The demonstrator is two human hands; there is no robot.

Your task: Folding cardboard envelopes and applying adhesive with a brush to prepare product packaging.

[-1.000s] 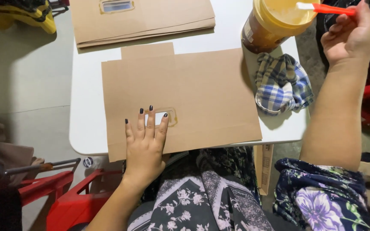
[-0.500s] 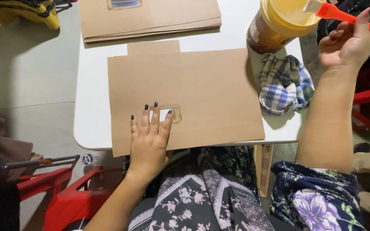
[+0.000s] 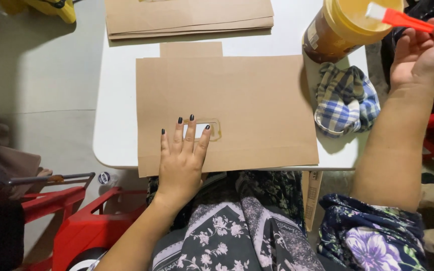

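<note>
matt brown paper sheet (image 3: 257, 105) lies smooth on the glossy white table (image 3: 116, 125); far right, a shiny yellow plastic tub (image 3: 345, 25), a red plastic-handled brush (image 3: 403, 19), and a soft, crumpled checked cloth (image 3: 345, 100)

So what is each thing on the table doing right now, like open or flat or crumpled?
Brown paper sheet: flat, handle hole cut out.
Left hand: pressed flat on the sheet.
Right hand: holding the red brush.
Glue tub: open, brush bristles over it.
Checked cloth: crumpled.
Paper stack: flat, piled.
</note>
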